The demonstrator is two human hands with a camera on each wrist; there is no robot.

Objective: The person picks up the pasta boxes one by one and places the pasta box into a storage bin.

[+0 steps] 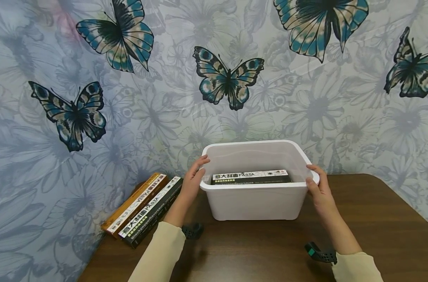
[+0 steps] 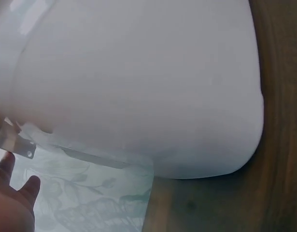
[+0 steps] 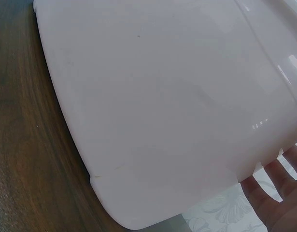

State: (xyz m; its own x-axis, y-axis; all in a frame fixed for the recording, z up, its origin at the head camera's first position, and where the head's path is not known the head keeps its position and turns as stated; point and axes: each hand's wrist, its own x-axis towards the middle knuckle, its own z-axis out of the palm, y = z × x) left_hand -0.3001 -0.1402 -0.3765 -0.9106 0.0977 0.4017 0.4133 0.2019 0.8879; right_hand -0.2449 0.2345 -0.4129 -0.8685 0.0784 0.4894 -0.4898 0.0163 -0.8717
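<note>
White plastic fills both hands' grasp as a person at a brown wooden worktop [image 1: 256, 250] steadies an open tub [image 1: 256, 203] from either end. The left hand [image 1: 188, 184] grips the rim at the tub's nine o'clock, the right hand [image 1: 321, 192] at its three o'clock. Inside lies a black-and-white pasta box [image 1: 250, 178], its "PASTA" lettering showing above the near wall. Between eight and nine o'clock from the tub, an orange-brown pasta box [image 1: 134, 205] and a black pasta box [image 1: 152, 211] lie side by side at a slant, outside the tub. The step in hand looks to be placing or shifting the tub; whether its base bears fully on the worktop is hard to tell. The next move seems to call for an even hold at both ends, keeping the tub level so the box inside does not slide.
</note>
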